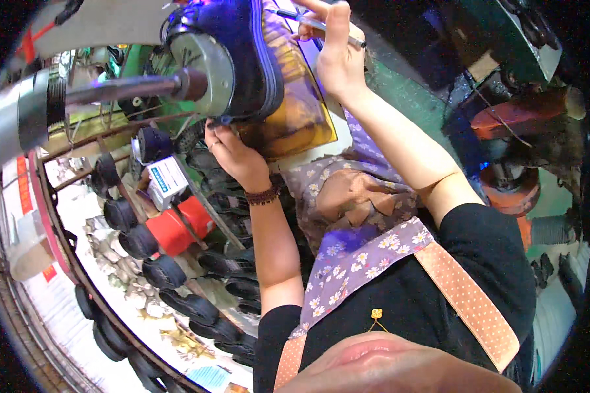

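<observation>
- Shoe (252,59): a dark blue shoe with a ribbed sole edge sits mounted on a machine, high in the view, just right of a round grey metal disc (206,62) on a dark shaft (121,88).
- Left hand (233,154): I hold it under the shoe, fingers curled up against its lower edge. The fingertips are hidden there, so I cannot tell how firmly they clamp. A brown beaded bracelet (263,195) sits on my wrist.
- Right hand (334,49): I raise it above and to the right of the shoe. My fingers are closed around a slim pen-like tool (318,25), its tip pointing left toward the top of the shoe.
- Yellow translucent panel (295,111): it lies directly behind the shoe, between my two hands.
- Rack at lower left: rows of black shoe soles (177,272) lie along it, with a red container (177,229) and a small white and blue box (167,180) near them.
- Apron (360,196): purple flowered cloth with a dotted orange strap covers my front.
</observation>
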